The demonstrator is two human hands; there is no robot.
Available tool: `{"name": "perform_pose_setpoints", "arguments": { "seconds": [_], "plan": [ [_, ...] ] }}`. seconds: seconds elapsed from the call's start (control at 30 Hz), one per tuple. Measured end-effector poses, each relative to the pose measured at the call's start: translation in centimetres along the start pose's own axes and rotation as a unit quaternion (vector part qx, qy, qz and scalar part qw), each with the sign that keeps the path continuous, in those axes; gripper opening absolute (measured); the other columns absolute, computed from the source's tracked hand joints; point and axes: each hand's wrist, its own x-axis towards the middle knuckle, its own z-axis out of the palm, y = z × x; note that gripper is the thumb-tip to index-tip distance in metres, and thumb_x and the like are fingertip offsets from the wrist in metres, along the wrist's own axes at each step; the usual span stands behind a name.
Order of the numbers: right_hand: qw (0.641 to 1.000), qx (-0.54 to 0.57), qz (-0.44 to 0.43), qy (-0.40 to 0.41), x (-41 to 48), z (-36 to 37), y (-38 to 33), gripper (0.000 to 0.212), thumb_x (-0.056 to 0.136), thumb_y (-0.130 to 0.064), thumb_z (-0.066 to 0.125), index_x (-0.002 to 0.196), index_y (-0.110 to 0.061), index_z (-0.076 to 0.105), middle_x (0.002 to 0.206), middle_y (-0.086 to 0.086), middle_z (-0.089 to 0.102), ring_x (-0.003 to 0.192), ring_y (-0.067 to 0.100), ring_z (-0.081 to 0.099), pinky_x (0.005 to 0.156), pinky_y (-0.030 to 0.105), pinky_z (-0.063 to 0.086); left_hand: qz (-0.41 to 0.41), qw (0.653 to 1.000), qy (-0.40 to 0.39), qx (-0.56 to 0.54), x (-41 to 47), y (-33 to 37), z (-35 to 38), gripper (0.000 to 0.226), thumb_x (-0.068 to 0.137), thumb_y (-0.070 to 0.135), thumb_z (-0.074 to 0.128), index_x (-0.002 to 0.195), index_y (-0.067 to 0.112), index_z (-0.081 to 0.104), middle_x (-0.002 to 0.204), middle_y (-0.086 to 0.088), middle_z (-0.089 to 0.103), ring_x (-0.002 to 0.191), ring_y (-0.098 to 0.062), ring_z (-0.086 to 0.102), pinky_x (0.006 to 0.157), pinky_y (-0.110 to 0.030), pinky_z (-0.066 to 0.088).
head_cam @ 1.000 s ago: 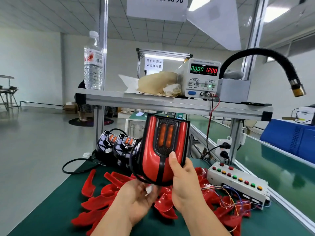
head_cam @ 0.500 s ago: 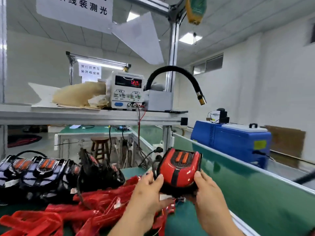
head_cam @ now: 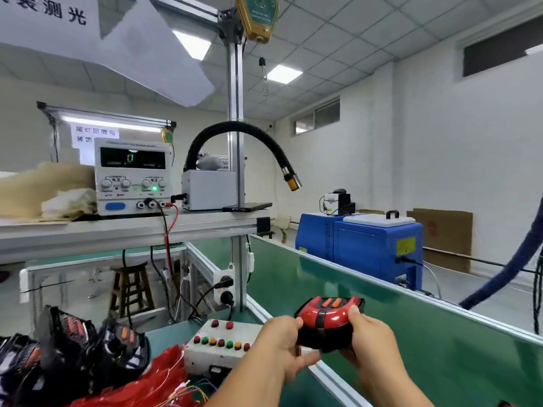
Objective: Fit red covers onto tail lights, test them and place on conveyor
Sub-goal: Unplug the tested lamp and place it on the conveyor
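A tail light with its red cover fitted [head_cam: 326, 320] is held flat between both hands, just above the near edge of the green conveyor belt [head_cam: 426, 342]. My left hand [head_cam: 282, 342] grips its left side and my right hand [head_cam: 367, 339] grips its right side, thumb on top. A white test box with coloured buttons [head_cam: 220, 345] sits left of the hands. Loose red covers [head_cam: 152, 386] lie at the bottom left. Black uncovered tail lights [head_cam: 73, 348] are piled beside them.
A shelf [head_cam: 117, 227] carries a power supply [head_cam: 133, 176] and a white box with a black flexible hose [head_cam: 244, 133]. A blue machine [head_cam: 361, 245] stands beyond the belt. An aluminium rail [head_cam: 332, 377] borders the belt.
Both hands carried the covered tail light from in front of me rightward and down to the conveyor belt. The view turned right with it.
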Motion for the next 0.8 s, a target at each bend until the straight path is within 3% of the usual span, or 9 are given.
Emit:
{"name": "perform_pose_setpoints", "arguments": {
  "seconds": [0.2,0.3,0.4,0.47,0.53,0.6,0.67,0.73,0.8],
  "plan": [
    [1.0,0.003,-0.011,0.014,3.7,0.4,1.8,0.035,0.1,-0.019,0.045,0.082,0.001,0.067,0.084,0.017,0.068,0.075,0.027,0.058,0.066,0.038,0.052,0.018,0.998,0.02,-0.054,1.1,-0.8,1.4,0.016,0.101,0.001,0.044,0.104,-0.001,0.059,0.102,-0.017,0.063,0.082,-0.025,0.06,0.049,-0.038,0.053],
    [0.995,0.078,0.059,0.014,5.4,1.4,3.4,0.024,0.095,-0.008,0.043,0.086,0.002,0.064,0.083,0.022,0.061,0.074,0.026,0.056,0.064,0.034,0.048,0.173,0.978,0.119,-0.004,1.8,-2.8,2.5,0.017,0.097,0.01,0.055,0.101,0.011,0.071,0.088,-0.001,0.071,0.081,-0.015,0.065,0.07,-0.032,0.058],
    [0.979,0.137,0.153,-0.022,6.5,2.9,4.2,0.019,0.09,-0.003,0.047,0.092,0.002,0.065,0.085,0.025,0.065,0.079,0.032,0.061,0.084,0.049,0.054,0.266,0.933,0.21,0.119,1.7,-4.0,3.5,0.018,0.093,0.026,0.061,0.105,0.032,0.072,0.086,0.015,0.07,0.083,-0.007,0.063,0.075,-0.022,0.047],
    [0.974,0.138,0.178,-0.026,7.3,3.7,4.4,0.02,0.094,-0.008,0.048,0.093,-0.001,0.066,0.084,0.023,0.068,0.079,0.033,0.064,0.088,0.052,0.053,0.259,0.93,0.228,0.124,2.2,-3.8,3.7,0.022,0.094,0.028,0.06,0.113,0.03,0.071,0.096,0.009,0.072,0.091,-0.015,0.065,0.082,-0.027,0.05],
    [0.972,0.135,0.191,-0.028,8.1,4.4,4.5,0.021,0.097,-0.01,0.047,0.092,-0.003,0.066,0.078,0.022,0.07,0.076,0.032,0.065,0.081,0.048,0.055,0.241,0.932,0.243,0.117,2.7,-3.2,3.7,0.028,0.095,0.03,0.059,0.121,0.028,0.068,0.106,0.003,0.072,0.1,-0.021,0.066,0.091,-0.033,0.052],
    [0.972,0.132,0.193,-0.034,8.6,4.9,4.3,0.023,0.097,-0.011,0.046,0.088,-0.003,0.065,0.067,0.019,0.07,0.071,0.03,0.064,0.07,0.041,0.055,0.244,0.927,0.258,0.119,3.3,-2.8,3.6,0.026,0.095,0.031,0.059,0.118,0.028,0.069,0.104,0.004,0.072,0.097,-0.021,0.066,0.089,-0.033,0.053],
    [0.974,0.124,0.186,-0.043,8.8,5.3,3.5,0.023,0.099,-0.012,0.046,0.087,-0.004,0.064,0.07,0.018,0.069,0.069,0.029,0.063,0.067,0.038,0.054,0.248,0.926,0.257,0.12,4.0,-2.5,3.3,0.02,0.095,0.031,0.058,0.109,0.025,0.072,0.097,0.003,0.072,0.092,-0.021,0.066,0.086,-0.033,0.053],
    [0.984,0.091,0.147,-0.047,8.9,5.5,2.6,0.023,0.099,-0.012,0.046,0.083,-0.006,0.061,0.079,0.018,0.065,0.069,0.028,0.06,0.07,0.04,0.052,0.217,0.944,0.234,0.08,4.8,-1.6,2.9,0.019,0.097,0.024,0.056,0.103,0.013,0.07,0.098,-0.006,0.071,0.093,-0.028,0.066,0.089,-0.04,0.054],
    [0.998,-0.011,0.055,-0.03,8.8,5.4,1.6,0.027,0.096,-0.011,0.047,0.072,-0.008,0.057,0.077,0.016,0.059,0.069,0.026,0.055,0.069,0.038,0.049,0.153,0.971,0.178,-0.041,5.6,-0.1,2.1,0.011,0.097,0.008,0.054,0.094,0.002,0.061,0.1,-0.018,0.066,0.094,-0.034,0.063,0.09,-0.05,0.055]
  ]
}}
